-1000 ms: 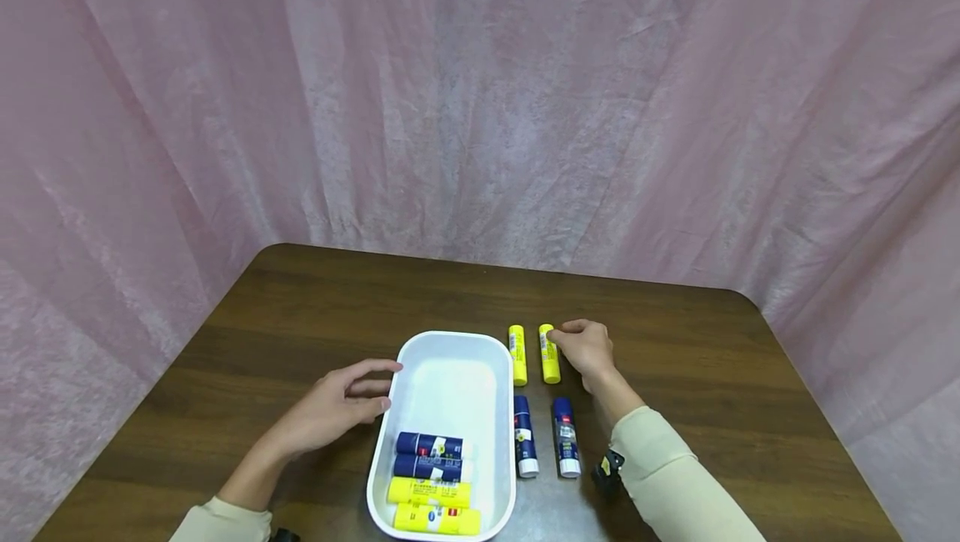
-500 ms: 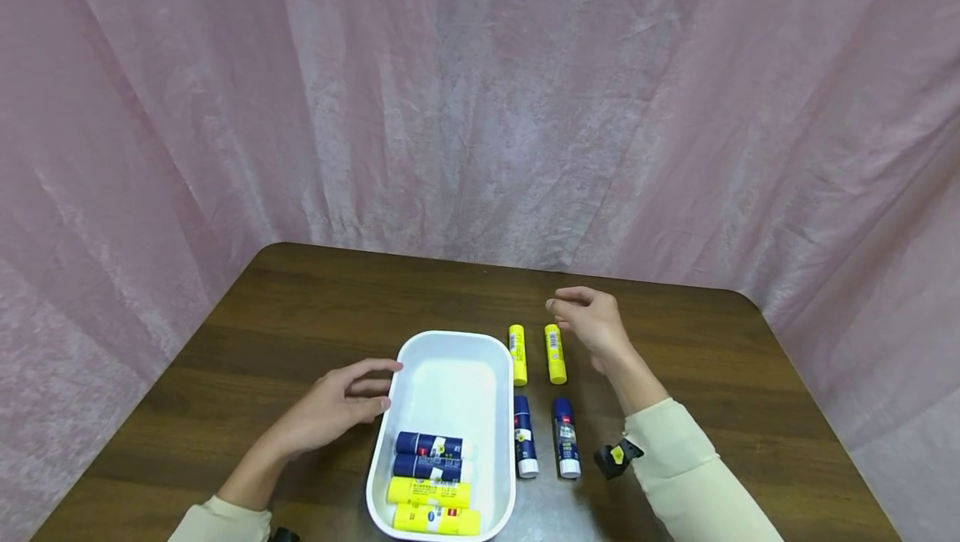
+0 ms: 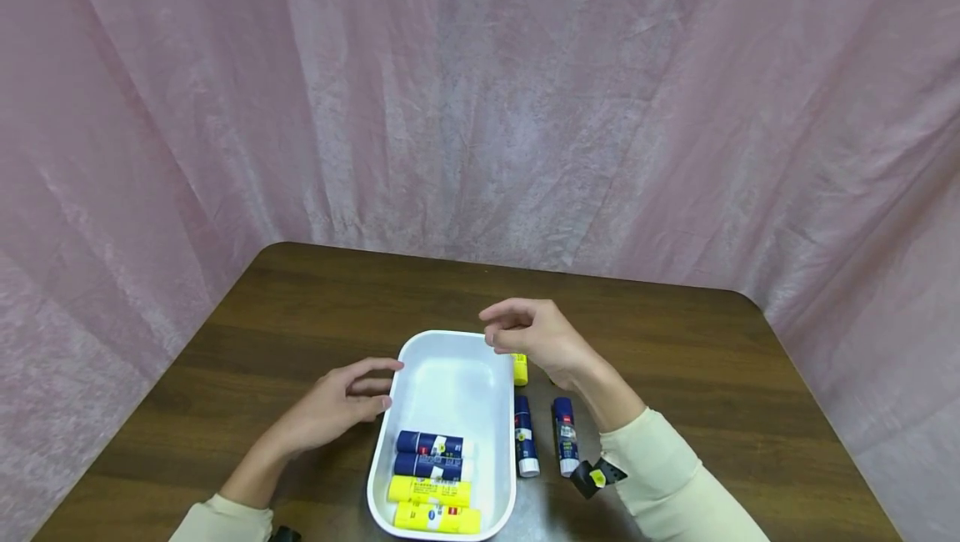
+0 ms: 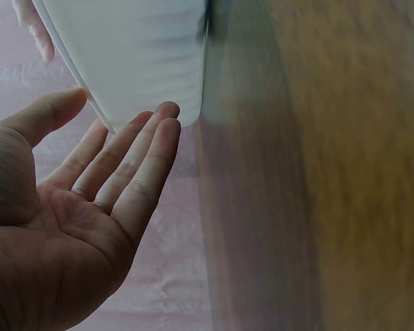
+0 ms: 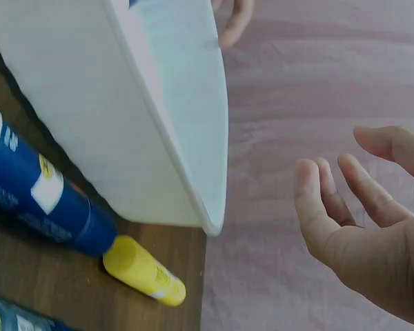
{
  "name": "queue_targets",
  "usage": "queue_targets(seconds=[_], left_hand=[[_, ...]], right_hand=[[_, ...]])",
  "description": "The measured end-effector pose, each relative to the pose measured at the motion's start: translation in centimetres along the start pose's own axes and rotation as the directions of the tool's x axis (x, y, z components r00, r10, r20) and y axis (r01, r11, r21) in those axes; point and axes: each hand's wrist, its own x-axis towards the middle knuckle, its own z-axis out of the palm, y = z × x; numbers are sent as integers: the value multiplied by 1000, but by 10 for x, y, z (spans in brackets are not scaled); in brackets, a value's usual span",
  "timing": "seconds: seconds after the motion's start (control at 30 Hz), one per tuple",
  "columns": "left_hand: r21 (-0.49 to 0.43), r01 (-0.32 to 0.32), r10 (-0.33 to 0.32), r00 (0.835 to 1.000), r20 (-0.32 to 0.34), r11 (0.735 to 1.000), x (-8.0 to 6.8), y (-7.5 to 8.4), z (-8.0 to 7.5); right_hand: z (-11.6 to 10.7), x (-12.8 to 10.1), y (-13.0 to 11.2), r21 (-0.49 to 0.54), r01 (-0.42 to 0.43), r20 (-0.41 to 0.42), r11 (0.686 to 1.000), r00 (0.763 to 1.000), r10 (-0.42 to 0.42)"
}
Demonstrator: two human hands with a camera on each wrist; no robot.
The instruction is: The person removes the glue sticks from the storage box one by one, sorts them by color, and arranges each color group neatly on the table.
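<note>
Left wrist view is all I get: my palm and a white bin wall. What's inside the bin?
Observer: Two blue glue sticks and two yellow ones lie at the near end of the white bin.
Operator: Where's the right hand?
Observer: The right hand hovers over the bin's far right corner, fingers relaxed, holding nothing.
Operator: Anything outside the bin?
Observer: To its right, two blue sticks and a yellow stick, partly hidden by that hand, lie on the table.
</note>
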Motion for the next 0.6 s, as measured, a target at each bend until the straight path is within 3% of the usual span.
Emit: queue_targets(seconds=[0.6], left_hand=[[0, -7, 7, 1000, -10, 1000, 2, -2, -2]], right_hand=[[40, 18, 20, -48, -44, 191, 998, 980, 52]])
